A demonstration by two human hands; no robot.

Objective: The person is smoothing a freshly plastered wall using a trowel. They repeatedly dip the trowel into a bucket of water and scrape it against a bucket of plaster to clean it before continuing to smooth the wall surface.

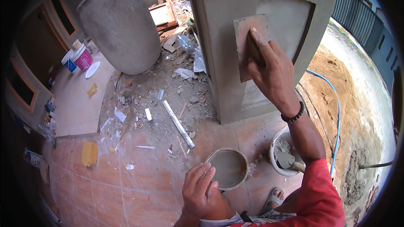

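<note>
My right hand (273, 69) grips a flat rectangular plastering float (243, 29) by the handle on its back. Its face lies against the grey plastered pillar (210, 54), over the left border of a recessed panel (290, 14). Low at the front, my left hand (197, 191) holds nothing; its fingers are loosely bent and apart from the thumb, close to my knee. Just beyond it stands a round bucket (227, 149) of murky water. To the right, a white bucket (272, 153) contains grey mortar and a trowel (285, 160).
Rubble and a white strip (179, 124) litter the ground left of the pillar. Behind stands a large concrete cylinder (120, 25), with paint buckets (82, 59) farther left. A yellow sponge-like block (89, 154) lies on the tiles. A blue hose (338, 113) crosses sand at right.
</note>
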